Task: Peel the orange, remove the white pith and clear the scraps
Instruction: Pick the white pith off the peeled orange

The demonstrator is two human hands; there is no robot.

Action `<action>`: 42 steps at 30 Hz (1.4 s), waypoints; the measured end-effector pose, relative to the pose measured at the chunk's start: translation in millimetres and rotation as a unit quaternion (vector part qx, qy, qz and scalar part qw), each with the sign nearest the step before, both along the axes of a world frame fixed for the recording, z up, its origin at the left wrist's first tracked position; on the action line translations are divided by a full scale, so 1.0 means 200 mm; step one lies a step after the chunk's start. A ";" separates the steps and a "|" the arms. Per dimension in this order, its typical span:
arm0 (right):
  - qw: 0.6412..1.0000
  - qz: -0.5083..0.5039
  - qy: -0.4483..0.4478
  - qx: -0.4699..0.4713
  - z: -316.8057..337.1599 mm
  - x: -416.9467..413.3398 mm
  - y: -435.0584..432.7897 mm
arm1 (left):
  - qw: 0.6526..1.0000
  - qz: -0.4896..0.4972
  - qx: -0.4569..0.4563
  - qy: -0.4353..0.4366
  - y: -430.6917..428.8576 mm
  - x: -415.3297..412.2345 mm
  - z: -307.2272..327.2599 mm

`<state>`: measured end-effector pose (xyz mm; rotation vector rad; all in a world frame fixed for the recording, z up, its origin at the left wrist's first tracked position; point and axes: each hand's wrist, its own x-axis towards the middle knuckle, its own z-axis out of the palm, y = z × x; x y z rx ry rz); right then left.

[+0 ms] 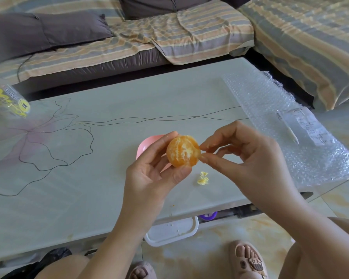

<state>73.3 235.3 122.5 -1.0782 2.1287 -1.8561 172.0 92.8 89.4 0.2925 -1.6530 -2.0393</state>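
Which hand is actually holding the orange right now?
The left hand grips the peeled orange; the right hand only pinches at its edge with thumb and forefinger.

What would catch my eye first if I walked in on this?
The peeled orange, held over the pale table in the left hand while the right hand pinches at its side. Just below it a small heap of pith scraps lies on the tabletop, and a sheet of bubble wrap covers the table's far right corner.
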 end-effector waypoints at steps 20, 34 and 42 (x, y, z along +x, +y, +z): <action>0.996 0.014 0.063 0.058 -0.01 -0.01 0.00 | 0.998 0.004 -0.045 -0.039 0.03 0.00 0.01; 0.995 -0.031 0.086 0.036 -0.03 0.02 -0.03 | 0.998 -0.001 0.020 -0.065 0.05 0.00 0.01; 0.995 -0.006 0.090 0.038 -0.05 0.02 -0.03 | 0.992 -0.026 0.090 -0.081 0.05 0.00 0.01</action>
